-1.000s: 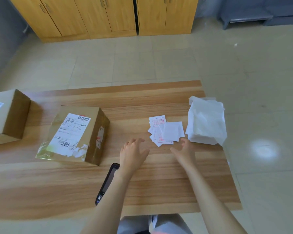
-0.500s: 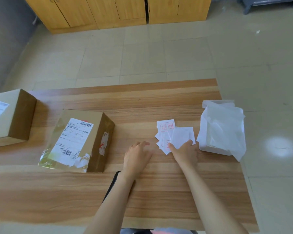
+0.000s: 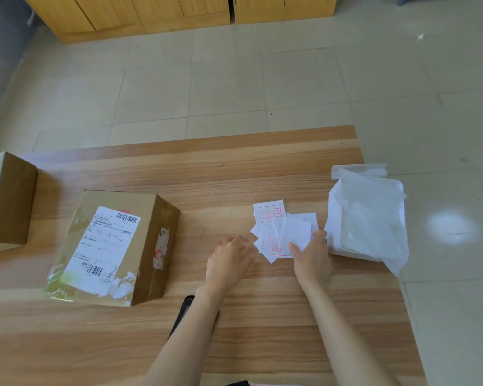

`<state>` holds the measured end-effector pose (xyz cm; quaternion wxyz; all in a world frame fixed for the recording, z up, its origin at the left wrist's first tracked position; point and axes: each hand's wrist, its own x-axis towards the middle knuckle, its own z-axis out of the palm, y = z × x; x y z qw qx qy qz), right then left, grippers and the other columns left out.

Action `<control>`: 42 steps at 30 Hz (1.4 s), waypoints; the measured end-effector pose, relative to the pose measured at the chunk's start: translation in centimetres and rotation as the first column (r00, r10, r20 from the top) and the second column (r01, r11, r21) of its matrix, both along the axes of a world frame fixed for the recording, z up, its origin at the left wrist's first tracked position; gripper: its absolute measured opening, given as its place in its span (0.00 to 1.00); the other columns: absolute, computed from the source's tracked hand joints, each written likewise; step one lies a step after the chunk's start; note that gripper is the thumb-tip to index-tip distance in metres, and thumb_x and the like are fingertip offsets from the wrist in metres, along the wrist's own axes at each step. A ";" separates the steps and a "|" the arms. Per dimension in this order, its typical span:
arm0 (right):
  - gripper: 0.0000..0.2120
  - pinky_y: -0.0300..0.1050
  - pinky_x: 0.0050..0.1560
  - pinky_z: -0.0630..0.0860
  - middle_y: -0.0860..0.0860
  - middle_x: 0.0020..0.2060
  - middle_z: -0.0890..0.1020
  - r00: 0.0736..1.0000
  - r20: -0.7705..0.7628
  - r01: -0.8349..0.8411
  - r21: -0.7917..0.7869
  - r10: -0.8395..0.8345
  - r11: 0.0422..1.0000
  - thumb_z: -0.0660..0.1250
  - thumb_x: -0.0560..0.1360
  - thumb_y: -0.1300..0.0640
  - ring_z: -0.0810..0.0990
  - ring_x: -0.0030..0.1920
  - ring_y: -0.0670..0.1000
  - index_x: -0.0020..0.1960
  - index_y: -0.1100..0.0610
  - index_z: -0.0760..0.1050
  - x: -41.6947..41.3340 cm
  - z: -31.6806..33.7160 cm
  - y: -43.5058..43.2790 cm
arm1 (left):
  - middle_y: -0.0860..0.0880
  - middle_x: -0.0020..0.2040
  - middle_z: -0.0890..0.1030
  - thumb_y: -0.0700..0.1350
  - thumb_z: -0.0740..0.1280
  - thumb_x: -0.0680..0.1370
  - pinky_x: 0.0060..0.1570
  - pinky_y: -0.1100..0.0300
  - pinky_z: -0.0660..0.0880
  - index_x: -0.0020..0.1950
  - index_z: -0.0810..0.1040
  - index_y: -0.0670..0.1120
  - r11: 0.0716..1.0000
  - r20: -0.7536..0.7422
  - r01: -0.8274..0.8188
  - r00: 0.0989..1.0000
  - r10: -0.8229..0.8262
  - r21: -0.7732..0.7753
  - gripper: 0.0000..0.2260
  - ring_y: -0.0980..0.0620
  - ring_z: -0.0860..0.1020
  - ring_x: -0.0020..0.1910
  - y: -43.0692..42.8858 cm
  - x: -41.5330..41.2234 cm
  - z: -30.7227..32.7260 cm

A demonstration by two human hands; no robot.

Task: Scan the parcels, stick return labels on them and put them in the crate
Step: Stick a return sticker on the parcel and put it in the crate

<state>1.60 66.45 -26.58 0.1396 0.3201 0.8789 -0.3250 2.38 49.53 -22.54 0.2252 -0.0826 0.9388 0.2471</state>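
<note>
A small pile of white return labels [image 3: 271, 218] with red print lies on the wooden table [image 3: 234, 174]. My right hand [image 3: 313, 257] pinches the top blank-side label [image 3: 294, 232] between thumb and fingers. My left hand [image 3: 229, 260] rests just left of the pile with fingers loosely bent, holding nothing. A taped cardboard parcel [image 3: 115, 246] with a shipping label stands to the left. A second cardboard parcel [image 3: 6, 199] sits at the far left edge. A dark handheld scanner [image 3: 183, 310] lies mostly hidden under my left forearm.
A white plastic-wrapped parcel [image 3: 368, 218] lies at the table's right edge, close to my right hand. Wooden cabinets [image 3: 179, 12] line the far wall across a tiled floor. No crate is in view.
My right hand has come onto the label pile and taken hold of the top label. My left hand has moved up to the pile's left side. The camera has tilted down.
</note>
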 end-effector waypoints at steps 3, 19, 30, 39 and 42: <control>0.18 0.51 0.46 0.72 0.54 0.56 0.77 0.999 -0.042 0.026 0.000 -0.026 1.000 0.68 0.74 0.57 0.78 0.54 0.60 0.60 0.57 0.65 0.0 0.0 -0.1 | 0.52 0.65 0.73 0.52 0.65 0.76 0.56 0.55 0.69 0.65 0.73 0.52 1.000 0.005 0.007 1.000 -0.007 0.009 0.18 0.49 0.72 0.63 0.1 -0.1 -0.1; 0.09 0.40 0.34 0.65 0.52 0.39 0.79 0.933 -0.279 0.153 -0.264 -0.228 0.952 0.64 0.77 0.56 0.75 0.39 0.51 0.42 0.59 0.79 1.2 3.3 -1.2 | 0.52 0.63 0.75 0.52 0.65 0.76 0.56 0.55 0.70 0.65 0.73 0.53 0.996 -0.035 -0.029 0.999 0.032 0.083 0.18 0.50 0.73 0.62 0.2 0.0 1.9; 0.01 0.40 0.45 0.72 0.48 0.41 0.83 0.703 -0.708 -0.141 -0.050 0.064 0.989 0.72 0.72 0.62 0.79 0.45 0.50 0.42 0.60 0.80 3.9 10.7 -3.4 | 0.53 0.55 0.82 0.56 0.66 0.76 0.42 0.69 0.73 0.63 0.76 0.49 0.613 0.062 -0.246 0.950 0.305 0.751 0.18 0.60 0.80 0.50 1.0 -0.1 7.7; 0.04 0.24 0.46 0.64 0.47 0.42 0.85 0.592 -0.751 -0.267 0.159 0.292 0.950 0.75 0.68 0.64 0.82 0.45 0.49 0.39 0.57 0.81 6.7 12.3 -5.3 | 0.48 0.48 0.84 0.47 0.59 0.82 0.57 0.50 0.74 0.49 0.81 0.47 0.503 0.069 -0.222 0.950 0.305 0.836 0.12 0.49 0.81 0.48 0.1 1.3 8.7; 0.02 0.19 0.48 0.61 0.45 0.43 0.84 0.619 -0.725 -0.289 0.145 0.300 0.946 0.74 0.70 0.59 0.81 0.46 0.47 0.41 0.55 0.81 7.2 12.3 -5.4 | 0.47 0.43 0.84 0.45 0.57 0.82 0.55 0.50 0.75 0.45 0.80 0.43 0.496 0.070 -0.227 0.947 0.314 0.838 0.14 0.48 0.79 0.45 -0.1 1.4 8.9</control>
